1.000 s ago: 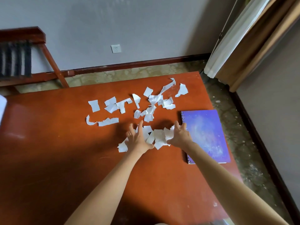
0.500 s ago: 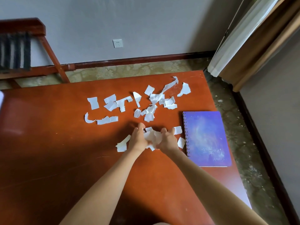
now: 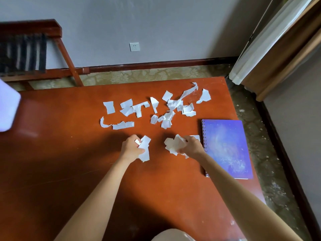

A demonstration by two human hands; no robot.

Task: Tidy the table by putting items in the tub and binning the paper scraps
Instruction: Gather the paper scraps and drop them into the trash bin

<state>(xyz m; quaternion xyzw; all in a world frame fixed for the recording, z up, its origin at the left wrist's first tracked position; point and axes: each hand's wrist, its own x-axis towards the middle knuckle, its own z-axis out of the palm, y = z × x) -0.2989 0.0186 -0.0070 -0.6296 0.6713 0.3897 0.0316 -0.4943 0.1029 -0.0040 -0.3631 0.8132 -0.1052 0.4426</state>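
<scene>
Several torn white paper scraps (image 3: 156, 108) lie scattered across the far middle of the red-brown table (image 3: 52, 162). My left hand (image 3: 131, 148) is closed on a few white scraps (image 3: 145, 150) near the table's middle. To its right, my right hand (image 3: 192, 146) grips a crumpled bunch of scraps (image 3: 174, 145), right beside a purple spiral notebook (image 3: 227, 146) that lies flat by the table's right edge. No tub or bin shows in this view.
A white object (image 3: 7, 108) pokes in at the left edge. A wooden chair (image 3: 34, 49) stands behind the table on the left. Curtains (image 3: 278, 40) hang at the right; the floor drops off beyond the table's right edge.
My hands swept the near scraps together, closed on them, then drew apart; each now holds its own bunch. The scraps that lay under my hands are off the table.
</scene>
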